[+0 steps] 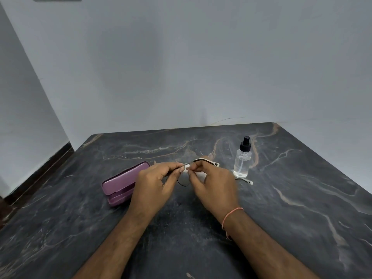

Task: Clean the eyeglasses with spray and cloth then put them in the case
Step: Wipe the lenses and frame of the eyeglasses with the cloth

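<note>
Head view: dark marble-look table point(281, 218) w/ pale veins, plain grey-white walls behind. Both hands meet over table centre. Left hand point(153, 184) pinches the eyeglasses point(184, 183) at the frame, fingers curled in. Right hand point(213, 186) pinches a small white cloth point(186, 168) against the glasses, one lens partly seen below the fingers; temple arms stick out to the right, white tips. Thin pink thread bracelet point(231, 213) on right wrist. Purple glasses case point(120, 183) lies closed just left of left hand. Clear spray bottle point(242, 160), black nozzle, upright, near right hand, farther back.
</note>
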### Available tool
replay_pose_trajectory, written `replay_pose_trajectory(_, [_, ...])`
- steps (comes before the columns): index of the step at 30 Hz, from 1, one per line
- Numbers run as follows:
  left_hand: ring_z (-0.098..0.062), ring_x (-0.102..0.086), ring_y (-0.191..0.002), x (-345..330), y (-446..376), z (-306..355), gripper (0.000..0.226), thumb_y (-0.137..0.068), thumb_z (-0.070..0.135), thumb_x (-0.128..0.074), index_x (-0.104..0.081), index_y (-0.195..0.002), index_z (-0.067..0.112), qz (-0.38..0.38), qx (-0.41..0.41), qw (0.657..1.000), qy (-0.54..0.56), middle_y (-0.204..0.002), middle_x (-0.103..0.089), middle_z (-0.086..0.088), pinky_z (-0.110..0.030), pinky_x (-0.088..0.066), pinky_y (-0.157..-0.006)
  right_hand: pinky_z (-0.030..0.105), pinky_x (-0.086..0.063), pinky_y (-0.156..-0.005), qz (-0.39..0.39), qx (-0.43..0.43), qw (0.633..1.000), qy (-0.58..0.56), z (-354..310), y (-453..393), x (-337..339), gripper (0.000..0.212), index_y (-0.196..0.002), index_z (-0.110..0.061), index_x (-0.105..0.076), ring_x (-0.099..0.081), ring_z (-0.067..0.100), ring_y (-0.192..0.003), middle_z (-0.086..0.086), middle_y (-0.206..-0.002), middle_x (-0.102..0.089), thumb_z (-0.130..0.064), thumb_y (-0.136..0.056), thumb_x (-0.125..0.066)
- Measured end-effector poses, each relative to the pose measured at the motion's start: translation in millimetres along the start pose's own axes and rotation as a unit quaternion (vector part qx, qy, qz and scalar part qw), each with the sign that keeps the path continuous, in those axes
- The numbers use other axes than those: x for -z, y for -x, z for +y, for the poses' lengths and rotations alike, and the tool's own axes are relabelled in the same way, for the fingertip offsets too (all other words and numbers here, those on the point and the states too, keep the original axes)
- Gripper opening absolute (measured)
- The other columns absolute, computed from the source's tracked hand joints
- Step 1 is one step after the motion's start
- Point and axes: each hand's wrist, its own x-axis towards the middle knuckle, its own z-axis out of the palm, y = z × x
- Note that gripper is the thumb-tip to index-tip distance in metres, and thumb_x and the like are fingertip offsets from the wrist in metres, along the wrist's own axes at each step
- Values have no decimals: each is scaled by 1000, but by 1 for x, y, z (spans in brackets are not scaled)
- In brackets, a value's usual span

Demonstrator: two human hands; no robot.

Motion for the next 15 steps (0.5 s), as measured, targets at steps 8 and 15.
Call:
replay_pose_trajectory(8, [1, -77, -97, 2, -2, 4, 18, -98, 22, -80, -84, -115, 17, 12, 16, 1000, -9, -106, -83, 12, -30, -66, -82, 35, -56, -59, 21, -7, 997, -73, -3, 0, 6, 8, -100, -35, -72, -60, 9, -51, -24, -78, -72, -36, -93, -76])
replay_pose_trajectory(15, [5, -77, -88, 15, -9, -1, 16, -101, 20, -77, -84, -115, 17, 94, 84, 992, -3, -99, -82, 16, -24, -64, -77, 45, -56, -58, -51, -25, 944, -324, -16, 12, 13, 19, -92, -31, -74, -67, 32, -65, -4, -94, -82, -15, -90, -84])
